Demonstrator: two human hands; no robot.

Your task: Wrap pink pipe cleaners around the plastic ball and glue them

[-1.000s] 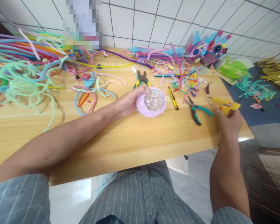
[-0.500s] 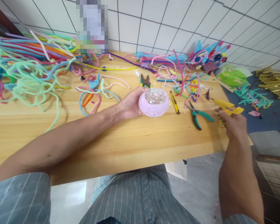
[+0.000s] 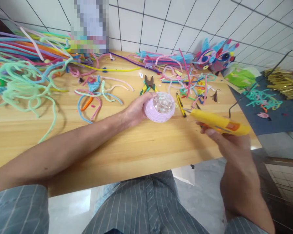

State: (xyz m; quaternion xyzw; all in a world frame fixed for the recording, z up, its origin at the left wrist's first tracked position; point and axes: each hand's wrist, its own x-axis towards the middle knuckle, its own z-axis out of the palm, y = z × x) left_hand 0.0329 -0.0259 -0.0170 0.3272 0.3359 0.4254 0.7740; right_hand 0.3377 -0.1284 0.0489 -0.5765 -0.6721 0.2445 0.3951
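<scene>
My left hand [image 3: 138, 110] grips the left side of a round, light purple bowl-like piece [image 3: 158, 115], whose wall looks wound with fuzzy strips. Its top faces me and shows a clear, shiny inside. In my right hand [image 3: 222, 138] is a yellow glue gun [image 3: 217, 122], its nozzle pointing left toward the purple piece but apart from it. A dark cord [image 3: 256, 83] runs off behind the gun. Between gun and bowl lies a yellow utility knife [image 3: 181, 104]. The teal-handled pliers are mostly hidden behind my right hand and the gun.
Pliers with yellow-green handles [image 3: 148, 84] lie behind the bowl. Tangled mint pipe cleaners [image 3: 26, 97] spread at the left, with coloured bundles [image 3: 26, 48] behind. A blue-pink figure [image 3: 215, 57] stands by the tiled wall. Gold strips [image 3: 283, 83] lie on a dark surface at right.
My right hand has lifted the glue gun and brought it left and nearer, over the teal-handled pliers. The left hand still holds the purple piece, now tilted slightly.
</scene>
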